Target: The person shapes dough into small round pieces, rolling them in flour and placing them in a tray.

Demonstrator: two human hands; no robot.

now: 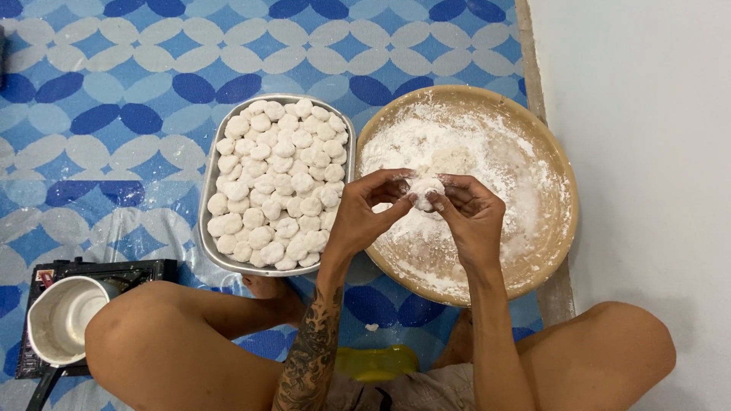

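Between my knees, over the near half of the round floured tray (548, 251), both my hands meet. My left hand (364, 217) and right hand (470, 217) pinch one small dough ball (424, 188) between the fingertips, neither clenched. I judge light pressure best, turning it so the flour coats evenly and the shape stays round. Just left, the metal pan (209, 190) sits packed with finished dough pieces (278, 183). Farther off lies the blue patterned mat (114, 99).

Blue-white patterned floor mat (152, 91); plain white wall (647, 152) right.
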